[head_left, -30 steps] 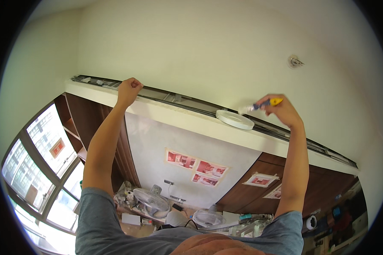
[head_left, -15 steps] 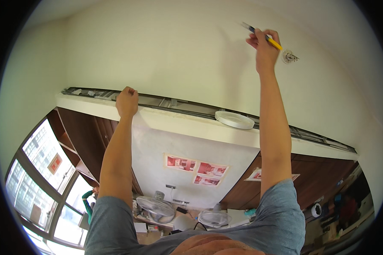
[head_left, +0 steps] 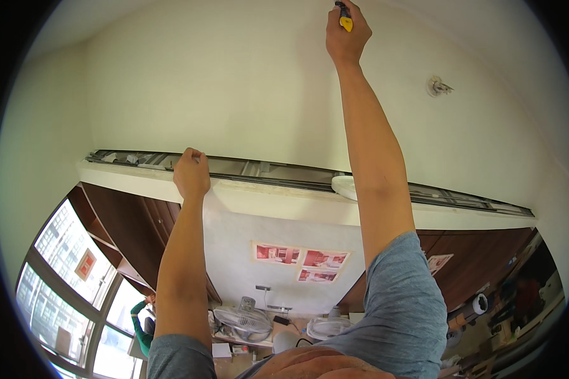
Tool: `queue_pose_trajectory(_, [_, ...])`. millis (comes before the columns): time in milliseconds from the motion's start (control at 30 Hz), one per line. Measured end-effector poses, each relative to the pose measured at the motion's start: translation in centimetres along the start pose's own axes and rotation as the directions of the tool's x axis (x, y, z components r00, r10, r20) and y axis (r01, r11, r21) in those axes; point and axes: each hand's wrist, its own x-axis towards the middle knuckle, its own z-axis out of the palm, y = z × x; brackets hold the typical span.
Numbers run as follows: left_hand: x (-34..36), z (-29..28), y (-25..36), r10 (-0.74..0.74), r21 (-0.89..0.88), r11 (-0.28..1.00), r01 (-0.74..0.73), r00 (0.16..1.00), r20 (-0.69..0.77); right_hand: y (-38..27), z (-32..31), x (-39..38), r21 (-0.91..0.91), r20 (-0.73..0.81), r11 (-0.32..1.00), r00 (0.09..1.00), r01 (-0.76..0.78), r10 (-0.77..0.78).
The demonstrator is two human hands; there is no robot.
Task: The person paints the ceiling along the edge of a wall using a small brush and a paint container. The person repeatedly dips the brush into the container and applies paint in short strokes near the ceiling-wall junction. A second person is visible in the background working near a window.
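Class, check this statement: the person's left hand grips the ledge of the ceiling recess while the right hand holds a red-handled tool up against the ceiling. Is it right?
Not quite. In the head view the tool in the right hand has a yellow handle, not red. The left hand does grip the ledge.

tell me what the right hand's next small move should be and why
Probably bring the tool's tip up to the ceiling and begin working. The right hand grips the yellow-handled tool at full arm stretch, while the left hand braces on the ledge for balance.
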Motion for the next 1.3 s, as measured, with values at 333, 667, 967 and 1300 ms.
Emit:
queue_pose_trajectory(333, [0.1, -0.3, 0.0, -0.03, -0.013, 0.999, 0.03, 0.999, 0.023, 2.1, 1.1, 1.2, -0.083, -0.012, 0.995, 0.998, 0.062, -0.064])
queue_pose_trajectory(667, [0.0, 0.1, 0.1, -0.004, -0.027, 1.0, 0.004, 1.0, -0.014, 2.2, 1.7, 1.4, -0.215, 0.018, 0.975, 0.998, 0.056, -0.054])
queue_pose_trajectory(967, [0.0, -0.1, 0.3, -0.006, -0.034, 0.999, 0.006, 1.0, -0.005, 2.8, 2.2, 1.6, -0.272, 0.012, 0.959, 0.997, 0.08, -0.08])
queue_pose_trajectory(1300, [0.2, 0.1, 0.0, -0.014, -0.021, 1.0, 0.014, 1.0, 0.001, 2.1, 2.3, 2.5, -0.286, 0.048, 0.955, 0.997, 0.075, -0.064])
